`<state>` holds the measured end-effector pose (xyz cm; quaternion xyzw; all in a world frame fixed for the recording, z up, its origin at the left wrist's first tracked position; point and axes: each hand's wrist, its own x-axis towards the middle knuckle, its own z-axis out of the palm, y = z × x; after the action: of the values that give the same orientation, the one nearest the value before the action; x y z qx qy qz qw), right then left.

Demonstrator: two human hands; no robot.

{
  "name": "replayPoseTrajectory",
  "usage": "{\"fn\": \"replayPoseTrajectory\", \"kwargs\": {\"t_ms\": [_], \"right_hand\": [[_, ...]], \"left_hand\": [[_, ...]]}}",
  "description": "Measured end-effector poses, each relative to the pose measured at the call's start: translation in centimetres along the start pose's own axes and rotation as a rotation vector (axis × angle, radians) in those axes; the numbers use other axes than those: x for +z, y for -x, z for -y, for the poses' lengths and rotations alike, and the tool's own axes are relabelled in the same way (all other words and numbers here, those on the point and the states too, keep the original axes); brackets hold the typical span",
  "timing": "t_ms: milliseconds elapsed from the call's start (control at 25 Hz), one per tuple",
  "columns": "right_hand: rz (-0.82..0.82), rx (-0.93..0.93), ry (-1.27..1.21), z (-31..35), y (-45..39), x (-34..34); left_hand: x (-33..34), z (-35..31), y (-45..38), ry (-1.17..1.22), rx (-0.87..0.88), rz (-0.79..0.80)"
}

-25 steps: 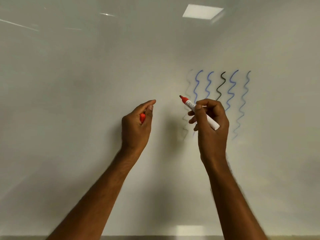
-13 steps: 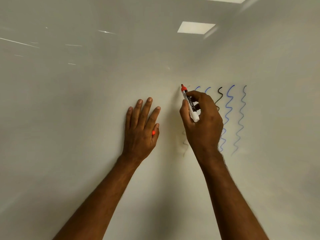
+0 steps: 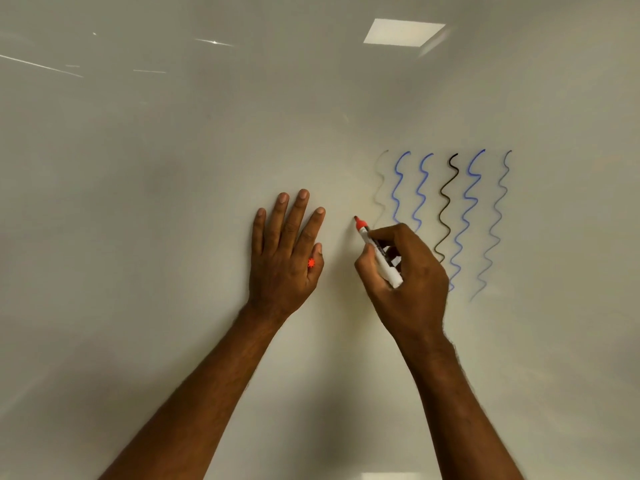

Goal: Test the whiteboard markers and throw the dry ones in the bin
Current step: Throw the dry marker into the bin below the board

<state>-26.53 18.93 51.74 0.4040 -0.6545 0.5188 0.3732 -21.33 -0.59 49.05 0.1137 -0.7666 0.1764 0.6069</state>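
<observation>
I see the left hand [image 3: 285,251] laid flat against the whiteboard [image 3: 173,202], forearm rising from the lower left, four fingers straight and slightly fanned, pointing up. A small bright red cap [image 3: 311,263] peeks out between the thumb and the side of the palm, tucked there while the fingers stay extended. My view of the right hand [image 3: 405,278] shows it curled around the marker [image 3: 379,252], thumb and forefinger pinching the white barrel in a writing grip, wrist bent back and forearm running down to the lower right. The marker is a slim white cylinder with dark print and a red collar, tilted up and to the left; its tip sits at the board just left of the faint grey squiggle [image 3: 380,188], though I cannot tell whether it actually touches. The board is glossy and pale, mirroring a rectangular ceiling light [image 3: 403,32]. To the right stand wavy vertical test lines: three blue squiggles [image 3: 419,192], a black squiggle [image 3: 446,206], and a thin pale-blue squiggle [image 3: 498,223] at the far right.
</observation>
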Motion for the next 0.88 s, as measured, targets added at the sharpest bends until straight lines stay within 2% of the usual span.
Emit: {"fn": "replayPoseTrajectory", "kwargs": {"t_ms": [80, 200, 320, 440, 600, 720, 880], "right_hand": [[0.008, 0.04, -0.031, -0.5, 1.3, 0.0], [0.079, -0.003, 0.042, -1.2, 3.3, 0.0], [0.081, 0.086, -0.026, -2.0, 4.7, -0.2], [0.129, 0.067, 0.013, -2.5, 6.4, -0.4], [0.15, 0.147, -0.03, -3.4, 8.3, -0.7], [0.234, 0.098, 0.042, -3.9, 9.9, -0.8], [0.265, 0.233, -0.004, -4.3, 10.9, -1.9]], "left_hand": [[0.1, -0.2, 0.3, -0.004, -0.009, 0.003], [0.2, -0.4, 0.7, -0.007, -0.011, 0.006], [0.2, -0.6, 1.2, -0.002, -0.023, 0.014], [0.3, -0.9, 1.7, -0.005, -0.028, 0.025], [0.3, -1.1, 2.2, -0.002, -0.03, 0.04], [0.2, -1.3, 2.4, -0.014, -0.04, 0.058], [-0.3, -1.8, 2.5, -0.023, -0.078, 0.111]]}}
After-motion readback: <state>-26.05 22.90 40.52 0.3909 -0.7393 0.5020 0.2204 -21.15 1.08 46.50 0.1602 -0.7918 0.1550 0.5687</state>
